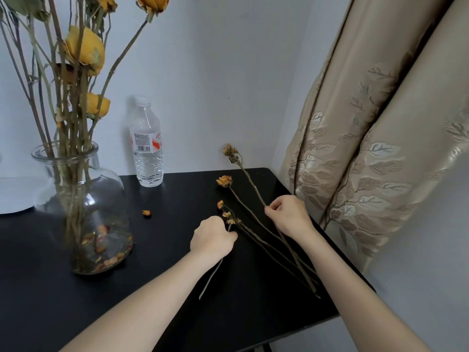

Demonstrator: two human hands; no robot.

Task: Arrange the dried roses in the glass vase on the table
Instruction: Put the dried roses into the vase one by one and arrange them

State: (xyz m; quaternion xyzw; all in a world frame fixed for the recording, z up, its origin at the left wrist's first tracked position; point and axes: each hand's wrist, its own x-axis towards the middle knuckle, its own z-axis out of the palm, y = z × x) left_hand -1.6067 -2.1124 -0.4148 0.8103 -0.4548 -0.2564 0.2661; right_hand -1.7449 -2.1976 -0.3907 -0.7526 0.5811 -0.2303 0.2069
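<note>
Your left hand [213,237] grips a thin rose stem [210,278]. Your right hand [289,214] pinches the longest dried rose [230,151] near the bench's [177,288] 3 o'clock edge, close to the curtain [368,148]. The glass vase [83,212] stands at 9 o'clock, with open bench between.

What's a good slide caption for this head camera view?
Left hand and right hand each grip a dried rose at the black table beside the glass vase of yellow roses.

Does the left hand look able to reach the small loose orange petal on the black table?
Probably yes: only bare black table lies between the left hand and the small orange petal, though that hand grips a thin dried stem.
</note>
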